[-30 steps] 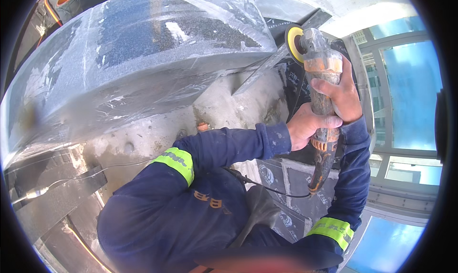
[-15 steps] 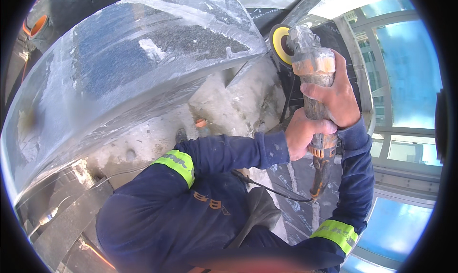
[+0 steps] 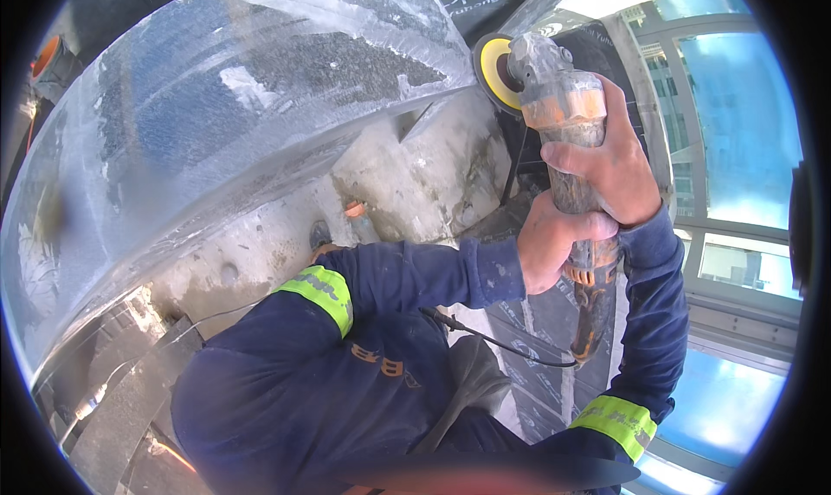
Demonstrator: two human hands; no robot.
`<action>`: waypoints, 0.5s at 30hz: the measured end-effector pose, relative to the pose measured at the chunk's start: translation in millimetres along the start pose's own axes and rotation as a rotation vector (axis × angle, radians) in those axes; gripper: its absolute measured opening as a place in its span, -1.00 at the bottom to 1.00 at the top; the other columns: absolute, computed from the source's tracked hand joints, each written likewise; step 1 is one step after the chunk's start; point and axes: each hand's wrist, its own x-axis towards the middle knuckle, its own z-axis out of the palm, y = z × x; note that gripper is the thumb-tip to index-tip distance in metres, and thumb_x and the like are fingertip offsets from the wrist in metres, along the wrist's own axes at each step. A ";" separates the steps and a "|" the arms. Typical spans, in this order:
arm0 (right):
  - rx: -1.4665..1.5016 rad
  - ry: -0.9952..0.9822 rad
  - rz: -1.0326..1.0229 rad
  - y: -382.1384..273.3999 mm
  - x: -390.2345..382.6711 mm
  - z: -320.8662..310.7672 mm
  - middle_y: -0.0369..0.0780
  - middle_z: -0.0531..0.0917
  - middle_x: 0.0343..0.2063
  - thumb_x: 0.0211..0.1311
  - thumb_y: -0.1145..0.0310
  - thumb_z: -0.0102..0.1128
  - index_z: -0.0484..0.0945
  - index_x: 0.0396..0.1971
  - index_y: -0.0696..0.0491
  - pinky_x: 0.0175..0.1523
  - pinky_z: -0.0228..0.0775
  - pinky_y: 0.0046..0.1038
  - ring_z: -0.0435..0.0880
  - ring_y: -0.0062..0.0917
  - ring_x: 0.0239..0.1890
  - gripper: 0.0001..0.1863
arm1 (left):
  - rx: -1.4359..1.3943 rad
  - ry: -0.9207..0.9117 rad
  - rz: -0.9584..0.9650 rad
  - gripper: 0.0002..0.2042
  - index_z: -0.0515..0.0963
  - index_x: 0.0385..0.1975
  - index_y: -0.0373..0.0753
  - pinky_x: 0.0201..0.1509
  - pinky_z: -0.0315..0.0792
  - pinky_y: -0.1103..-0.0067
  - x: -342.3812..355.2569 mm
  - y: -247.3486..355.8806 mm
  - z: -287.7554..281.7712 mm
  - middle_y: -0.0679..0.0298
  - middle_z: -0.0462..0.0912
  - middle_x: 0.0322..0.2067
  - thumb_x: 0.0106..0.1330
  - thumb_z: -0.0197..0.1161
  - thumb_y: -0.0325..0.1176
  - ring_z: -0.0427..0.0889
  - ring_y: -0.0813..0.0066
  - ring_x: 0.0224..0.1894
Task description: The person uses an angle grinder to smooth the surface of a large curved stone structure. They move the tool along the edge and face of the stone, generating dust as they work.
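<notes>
Angle grinder (image 3: pixel 568 192) at right end of grey block (image 3: pixel 286 106) | we've left hand (image 3: pixel 545 246) and right hand (image 3: pixel 618 173) both clamped round it, right ahead, likely for steadier control | yellow-black disc (image 3: pixel 491 73) beside block; contact unclear

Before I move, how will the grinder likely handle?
The grinder is probably front-heavy: its bulky head carries the yellow disc, and left hand and right hand both grip it. Its dusty casing could be slippery. Its thin, curved cord should flex easily.
</notes>
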 end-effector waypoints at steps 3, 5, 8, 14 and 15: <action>-0.009 -0.006 -0.010 -0.3 2.0 0.6 -0.05 0.57 0.02 -0.09 0.28 0.49 0.19 0.30 0.19 0.18 0.40 -0.37 0.58 -0.28 0.05 -0.07 | 0.004 0.009 0.003 -0.65 0.55 -0.10 -0.40 -0.06 0.58 0.41 -0.1 2.0 1.2 0.19 0.65 -0.26 0.06 0.33 -0.54 0.69 0.39 -0.22; 0.006 0.007 -0.019 -0.2 2.6 0.8 -0.02 0.58 -0.02 -0.08 0.29 0.51 0.20 0.28 0.22 0.16 0.44 -0.33 0.62 -0.22 0.03 -0.08 | 0.005 0.011 -0.001 -0.66 0.55 -0.11 -0.39 -0.06 0.58 0.41 -0.7 2.7 1.5 0.19 0.65 -0.26 0.06 0.33 -0.54 0.69 0.39 -0.22; 0.018 -0.008 -0.038 -0.4 3.3 0.9 -0.01 0.58 -0.01 -0.08 0.28 0.52 0.20 0.27 0.22 0.16 0.45 -0.34 0.63 -0.22 0.04 -0.08 | 0.003 0.007 0.009 -0.67 0.56 -0.12 -0.39 -0.06 0.58 0.40 -0.4 2.3 1.3 0.20 0.65 -0.26 0.06 0.33 -0.54 0.69 0.39 -0.21; -0.022 0.033 -0.055 -2.2 2.2 4.1 0.01 0.59 -0.02 -0.08 0.29 0.52 0.20 0.27 0.22 0.14 0.47 -0.31 0.64 -0.18 0.02 -0.09 | -0.004 -0.028 0.026 -0.63 0.53 -0.06 -0.35 -0.02 0.57 0.39 1.6 -0.2 -4.4 0.21 0.64 -0.21 0.07 0.31 -0.54 0.68 0.37 -0.16; -0.044 0.030 -0.066 -2.2 1.7 4.8 0.01 0.60 -0.03 -0.08 0.30 0.52 0.20 0.27 0.22 0.14 0.47 -0.31 0.64 -0.17 0.01 -0.09 | -0.005 -0.043 0.032 -0.58 0.49 0.01 -0.32 0.01 0.57 0.38 1.6 -0.3 -5.8 0.21 0.62 -0.16 0.09 0.31 -0.54 0.67 0.35 -0.11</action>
